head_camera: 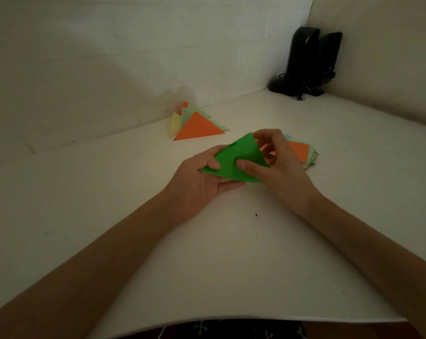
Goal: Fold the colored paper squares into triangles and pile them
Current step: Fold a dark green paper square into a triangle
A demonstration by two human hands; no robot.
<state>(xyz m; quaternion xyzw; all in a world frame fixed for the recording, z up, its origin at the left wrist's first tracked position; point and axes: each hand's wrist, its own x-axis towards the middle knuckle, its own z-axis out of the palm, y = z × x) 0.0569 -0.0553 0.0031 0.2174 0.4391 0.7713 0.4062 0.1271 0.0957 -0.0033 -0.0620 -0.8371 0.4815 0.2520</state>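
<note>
1. Grips the green paper square (238, 160) with the left hand (202, 184): thumb laid on top near the left corner, fingers curled underneath.
2. Pinches the same sheet with the right hand (280, 167): thumb pressed on the upper face near the middle, fingers curled behind the raised flap.
3. Holds the sheet just above the counter (231, 253), between both hands, bent over into a rough triangle with one corner pointing up and away; cannot tell whether the crease is pressed flat.
4. Looks light, thin and limp: probably sags if held by one corner alone, slides easily on the smooth counter, and takes a lasting crease from any stray pinch.
5. Best taken by the two matching corners, thumb above and fingertip below, then pressed along the fold from the middle outward.
6. Shows a stack of unfolded squares (302, 150) just behind the right hand, orange on top, partly hidden by the fingers.
7. Shows a pile of folded triangles (197, 128) farther back to the left, near the wall (109, 57), an orange one on top of pale green and yellow ones, well apart from both hands.
8. Seems partway through: several triangles piled, more squares waiting.
9. Leaves two black speakers (307, 62) in the far right corner.
</note>
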